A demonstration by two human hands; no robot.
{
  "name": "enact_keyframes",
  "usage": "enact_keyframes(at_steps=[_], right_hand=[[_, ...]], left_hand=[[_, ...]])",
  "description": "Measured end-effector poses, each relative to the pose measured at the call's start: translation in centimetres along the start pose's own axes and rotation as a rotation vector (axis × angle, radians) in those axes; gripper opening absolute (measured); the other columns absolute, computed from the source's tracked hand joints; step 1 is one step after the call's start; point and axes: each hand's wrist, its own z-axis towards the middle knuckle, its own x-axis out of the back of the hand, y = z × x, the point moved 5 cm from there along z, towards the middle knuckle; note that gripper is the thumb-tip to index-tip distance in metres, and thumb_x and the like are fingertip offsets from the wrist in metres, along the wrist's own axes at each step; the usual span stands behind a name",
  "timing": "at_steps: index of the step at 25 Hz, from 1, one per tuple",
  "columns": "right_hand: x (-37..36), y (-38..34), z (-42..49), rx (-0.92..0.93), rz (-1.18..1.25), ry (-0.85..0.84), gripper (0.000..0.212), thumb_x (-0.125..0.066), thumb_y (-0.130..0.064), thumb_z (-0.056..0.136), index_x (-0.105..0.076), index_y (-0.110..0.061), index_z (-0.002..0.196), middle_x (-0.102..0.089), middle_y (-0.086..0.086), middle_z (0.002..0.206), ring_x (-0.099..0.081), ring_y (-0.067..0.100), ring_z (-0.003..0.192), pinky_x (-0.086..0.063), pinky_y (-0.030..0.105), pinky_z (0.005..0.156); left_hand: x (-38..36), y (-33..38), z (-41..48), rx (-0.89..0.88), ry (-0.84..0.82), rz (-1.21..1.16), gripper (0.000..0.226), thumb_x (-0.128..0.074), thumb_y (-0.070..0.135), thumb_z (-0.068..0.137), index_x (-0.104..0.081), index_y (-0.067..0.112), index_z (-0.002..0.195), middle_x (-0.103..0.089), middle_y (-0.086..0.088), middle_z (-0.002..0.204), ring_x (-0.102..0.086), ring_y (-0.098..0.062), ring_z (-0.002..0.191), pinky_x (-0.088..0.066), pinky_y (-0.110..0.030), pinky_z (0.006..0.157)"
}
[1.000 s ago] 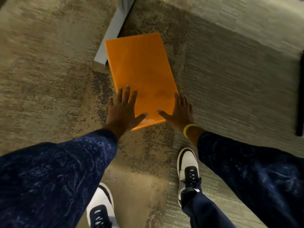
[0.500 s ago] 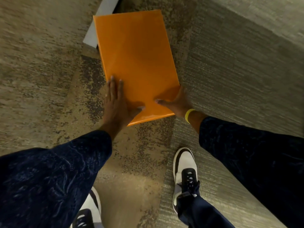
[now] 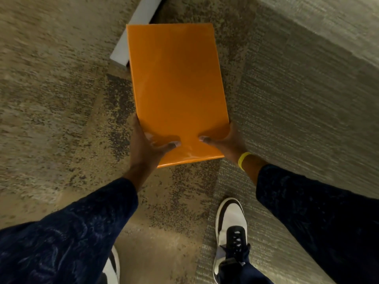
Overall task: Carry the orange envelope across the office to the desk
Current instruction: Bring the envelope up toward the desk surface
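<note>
The orange envelope (image 3: 176,83) is a large glossy rectangle held out flat in front of me, above the carpet. My left hand (image 3: 146,146) grips its near left corner, thumb on top and fingers underneath. At the near right corner my right hand (image 3: 224,141), with a yellow band on the wrist, holds it the same way. The near edge bends slightly between the two thumbs. No desk is in view.
A grey-white furniture foot or rail (image 3: 134,32) lies on the carpet (image 3: 61,99) ahead, partly hidden under the envelope's far left side. My two white and black shoes (image 3: 231,228) stand on the carpet below, where a paler ribbed carpet section (image 3: 297,99) spreads to the right.
Both hands went from lying flat on the envelope to gripping its near corners with fingers underneath. The envelope has come up off the floor and looks larger and closer.
</note>
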Motion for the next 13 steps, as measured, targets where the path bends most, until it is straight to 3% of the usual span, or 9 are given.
enact_keyframes(at_steps=[2, 4, 7, 8, 11, 13], right_hand=[[-0.5, 0.1, -0.6, 0.013, 0.027, 0.013, 0.101, -0.094, -0.033, 0.057, -0.039, -0.023, 0.140, -0.060, -0.005, 0.125, -0.062, 0.011, 0.105, -0.053, 0.041, 0.097], [-1.0, -0.5, -1.0, 0.015, 0.070, 0.026, 0.096, -0.094, -0.033, 0.058, -0.040, -0.024, 0.138, -0.061, -0.005, 0.123, -0.063, 0.008, 0.102, -0.053, 0.035, 0.093], [-1.4, -2.2, -0.1, 0.035, 0.129, 0.107, 0.092, -0.094, -0.033, 0.057, -0.043, -0.023, 0.132, -0.061, -0.008, 0.118, -0.063, 0.004, 0.099, -0.054, 0.016, 0.081], [-1.5, -3.0, 0.6, 0.037, 0.148, 0.139, 0.095, -0.094, -0.034, 0.056, -0.042, -0.021, 0.134, -0.062, -0.006, 0.121, -0.064, 0.009, 0.103, -0.054, 0.018, 0.082], [-1.9, -5.4, 3.2, 0.020, 0.182, 0.214, 0.112, -0.094, -0.040, 0.053, -0.035, -0.016, 0.145, -0.057, 0.005, 0.137, -0.059, 0.025, 0.120, -0.051, 0.044, 0.101], [-1.9, -6.7, 5.1, -0.001, 0.194, 0.229, 0.120, -0.093, -0.043, 0.054, -0.027, -0.014, 0.150, -0.051, 0.009, 0.145, -0.054, 0.029, 0.128, -0.047, 0.050, 0.105]], left_hand=[[0.5, -0.1, 1.0, -0.013, -0.063, 0.022, 0.133, -0.095, 0.050, 0.044, -0.019, 0.024, 0.151, -0.048, -0.001, 0.144, -0.051, -0.017, 0.125, -0.046, -0.003, 0.074], [1.6, 0.6, 2.5, -0.041, -0.097, 0.078, 0.137, -0.094, 0.053, 0.044, -0.017, 0.025, 0.153, -0.045, -0.002, 0.148, -0.048, -0.016, 0.126, -0.043, -0.002, 0.074], [2.5, 2.5, 6.2, -0.098, -0.172, 0.110, 0.136, -0.092, 0.058, 0.042, -0.017, 0.030, 0.153, -0.048, 0.002, 0.145, -0.051, -0.019, 0.125, -0.050, -0.033, 0.091], [2.7, 3.1, 7.8, -0.112, -0.197, 0.107, 0.135, -0.092, 0.058, 0.043, -0.018, 0.033, 0.152, -0.048, 0.007, 0.143, -0.051, -0.018, 0.123, -0.049, -0.035, 0.089], [2.8, 4.7, 12.9, -0.150, -0.238, 0.130, 0.134, -0.091, 0.062, 0.041, -0.018, 0.039, 0.151, -0.046, 0.015, 0.137, -0.047, -0.012, 0.118, -0.046, -0.026, 0.082], [2.5, 5.4, 16.0, -0.161, -0.251, 0.154, 0.134, -0.089, 0.065, 0.039, -0.019, 0.039, 0.150, -0.045, 0.014, 0.138, -0.046, -0.013, 0.118, -0.045, -0.028, 0.081]])
